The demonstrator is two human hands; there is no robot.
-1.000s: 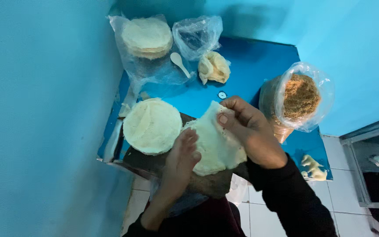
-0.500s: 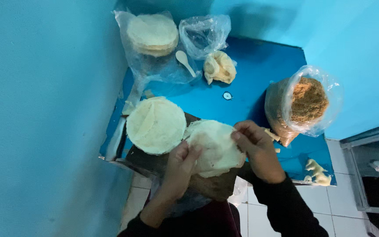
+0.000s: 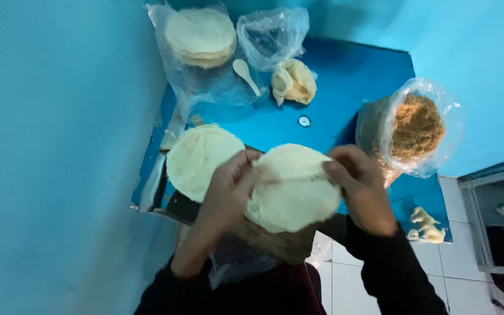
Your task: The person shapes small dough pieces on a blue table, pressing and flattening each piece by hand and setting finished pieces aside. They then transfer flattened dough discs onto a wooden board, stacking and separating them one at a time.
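Since the earlier frames, both hands have shifted to opposite edges of the dough round, which now lies spread out flat and nearly circular instead of folded. Left hand grips the round's left edge, fingers curled closed over the rim. Right hand grips the right edge, fingers likewise bent shut on the dough. The round is held above the dark board at the near edge of the blue table. Just beside it, to the left, a stack of flat rounds rests on the board. A bag of brown crumbs stands near the right hand. At the far side lie a bagged stack of rounds, a white spoon and a lump of pale dough.
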